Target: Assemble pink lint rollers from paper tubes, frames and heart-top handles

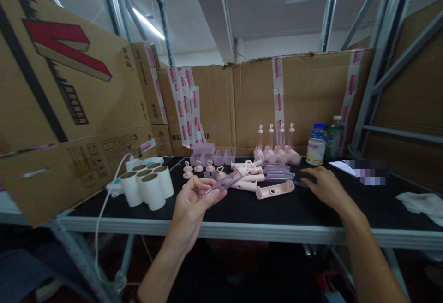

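Note:
My left hand (194,206) is closed around a clear, pinkish plastic tube (226,182), which it holds tilted above the table. A pale pink cap with a loop (248,168) shows at the tube's upper end. Over on the right, my right hand (325,185) reaches down with thumb and fingers apart, beside a stack of clear tubes (277,172). A clear piece (302,182) lies by its thumb; whether they touch I cannot tell. Between the hands are pale pink trough-shaped holders, the nearest holder (275,189) having a hole. Pink ringed caps (198,166) stand farther left.
Several upright pink assemblies (272,148) stand at the back, left of a blue-capped bottle (315,145) and a green bottle (335,136). White cardboard tubes (152,192) cluster at left near a white cable (100,220). Cardboard walls (256,104) enclose the black table (228,215); a white cloth (420,204) lies right.

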